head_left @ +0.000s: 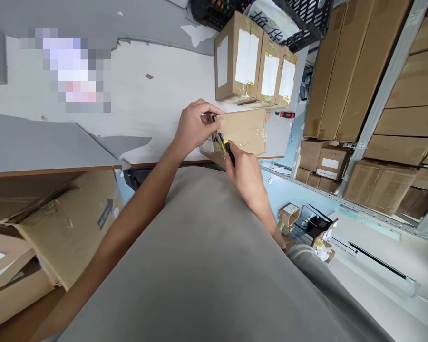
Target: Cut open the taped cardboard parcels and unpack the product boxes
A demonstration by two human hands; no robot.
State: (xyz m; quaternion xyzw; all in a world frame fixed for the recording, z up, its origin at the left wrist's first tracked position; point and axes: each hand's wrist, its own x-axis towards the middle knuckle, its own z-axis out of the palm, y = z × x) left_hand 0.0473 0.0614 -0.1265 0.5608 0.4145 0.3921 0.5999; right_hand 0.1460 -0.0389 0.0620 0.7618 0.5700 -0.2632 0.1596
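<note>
A small cardboard box (pixel 244 126) with clear tape on it lies at the table's front edge, close to my body. My left hand (pixel 198 123) pinches the box's left edge, with the thumb on top and the fingers bent around something dark at that corner, which I cannot make out. In my right hand (pixel 246 173) is a black and yellow utility knife (pixel 227 147), closed in the fist. Its tip points up and left to the taped edge by my left thumb. Whether the blade touches the tape is too small to tell.
Several labelled cardboard boxes (pixel 248 57) stand behind, beside a black plastic crate (pixel 306 21). A red and black tool (pixel 285 115) lies on the right. Shelving with cartons (pixel 406 118) rises at right. A large open carton (pixel 74 223) sits below the table at left.
</note>
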